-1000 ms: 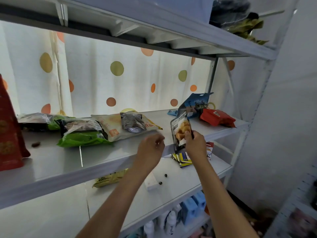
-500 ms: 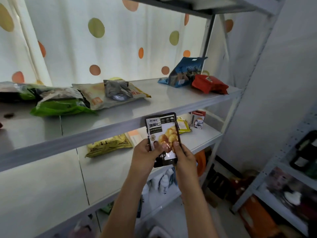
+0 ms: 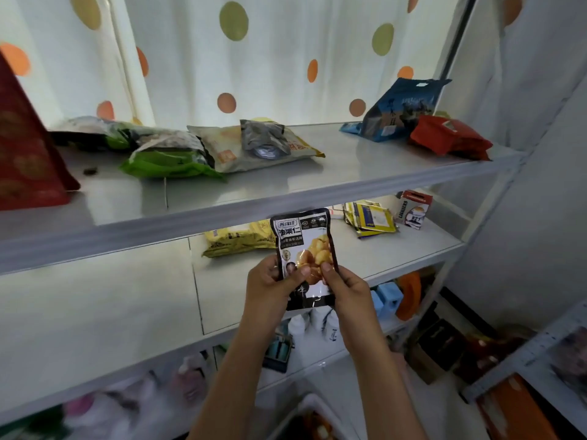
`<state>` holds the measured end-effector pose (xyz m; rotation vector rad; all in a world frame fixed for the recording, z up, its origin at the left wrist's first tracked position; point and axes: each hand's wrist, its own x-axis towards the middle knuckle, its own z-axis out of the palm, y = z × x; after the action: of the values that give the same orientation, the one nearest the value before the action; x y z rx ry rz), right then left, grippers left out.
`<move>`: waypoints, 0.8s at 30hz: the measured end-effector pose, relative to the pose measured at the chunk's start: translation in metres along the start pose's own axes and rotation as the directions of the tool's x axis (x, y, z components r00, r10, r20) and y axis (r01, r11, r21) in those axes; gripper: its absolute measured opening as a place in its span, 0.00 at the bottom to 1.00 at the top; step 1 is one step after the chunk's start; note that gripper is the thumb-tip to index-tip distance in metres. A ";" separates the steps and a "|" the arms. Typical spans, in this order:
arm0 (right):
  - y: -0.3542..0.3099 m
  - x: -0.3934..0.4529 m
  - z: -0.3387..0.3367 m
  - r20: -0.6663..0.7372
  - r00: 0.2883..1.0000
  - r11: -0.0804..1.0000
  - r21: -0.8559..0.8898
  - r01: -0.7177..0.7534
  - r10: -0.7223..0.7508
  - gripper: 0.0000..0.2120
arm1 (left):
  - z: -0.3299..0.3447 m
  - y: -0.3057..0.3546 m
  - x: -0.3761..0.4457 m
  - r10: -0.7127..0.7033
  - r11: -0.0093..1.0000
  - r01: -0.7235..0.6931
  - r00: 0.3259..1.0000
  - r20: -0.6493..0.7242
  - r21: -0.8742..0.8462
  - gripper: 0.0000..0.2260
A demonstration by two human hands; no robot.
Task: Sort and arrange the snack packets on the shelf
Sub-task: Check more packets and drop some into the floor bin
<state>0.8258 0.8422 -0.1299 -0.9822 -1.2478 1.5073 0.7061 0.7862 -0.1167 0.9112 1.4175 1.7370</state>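
Note:
I hold a small black snack packet (image 3: 303, 239) with a picture of yellow chestnuts upright in front of the shelves. My left hand (image 3: 270, 289) grips its lower left edge and my right hand (image 3: 344, 289) grips its lower right edge, thumbs on the front. On the upper shelf (image 3: 286, 198) lie a green packet (image 3: 165, 160), a beige packet (image 3: 228, 147) with a grey pouch (image 3: 262, 139) on top, a blue bag (image 3: 401, 108) and a red packet (image 3: 448, 136). The lower shelf (image 3: 397, 255) carries a yellow packet (image 3: 238, 239), several yellow sachets (image 3: 370, 217) and a small carton (image 3: 413, 209).
A tall red bag (image 3: 28, 144) stands at the upper shelf's left end. A dotted curtain (image 3: 254, 58) hangs behind. White bottles (image 3: 317, 322) and blue items (image 3: 386, 296) sit below. Another rack (image 3: 533, 360) with goods is at the right.
The black packet came off the upper shelf's edge down to the level of the lower shelf. My left hand joined my right on it. The view tilted downward.

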 end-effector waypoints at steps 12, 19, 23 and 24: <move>0.000 -0.013 0.024 0.048 0.997 0.991 0.116 -0.062 0.057 0.18 | -0.004 -0.014 -0.001 0.240 0.921 -0.176 0.959 -0.150 0.347 0.04; 0.007 -0.012 0.025 0.031 0.993 0.994 -0.006 0.110 -0.110 0.11 | -0.005 -0.007 -0.003 0.057 0.991 -0.063 0.997 0.055 0.118 0.11; 0.008 -0.005 0.018 -0.015 0.986 0.984 -0.057 0.167 -0.168 0.14 | -0.007 -0.013 -0.002 0.039 0.996 -0.039 0.999 -0.006 0.075 0.10; 0.010 -0.003 0.015 -0.032 0.986 0.985 -0.062 0.160 -0.162 0.14 | -0.007 -0.014 -0.002 0.041 0.997 -0.039 0.999 -0.030 0.068 0.10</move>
<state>0.8104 0.8344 -0.1370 -0.9200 -1.3190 1.3285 0.7021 0.7836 -0.1316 0.9580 1.4951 1.7494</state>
